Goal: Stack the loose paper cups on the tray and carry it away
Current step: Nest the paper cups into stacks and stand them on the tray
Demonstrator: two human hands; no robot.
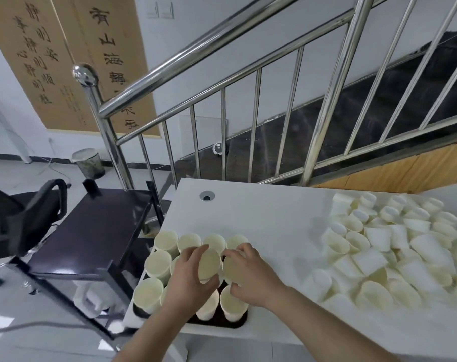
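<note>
While upright pale-yellow paper cups (161, 242) crowd the dark rectangular tray (238, 321) at the near-left edge of the white bench (261, 212), the left hand (189, 279) curls round one cup (209, 263) and the right hand (251, 273) round a neighbouring cup (232, 267), both above the tray. A loose heap of cups (394, 252) lies at the right. Such cups are probably light, thin-walled and easily crushed; gentle sidewall grips just under the stiffer rim suit them.
</note>
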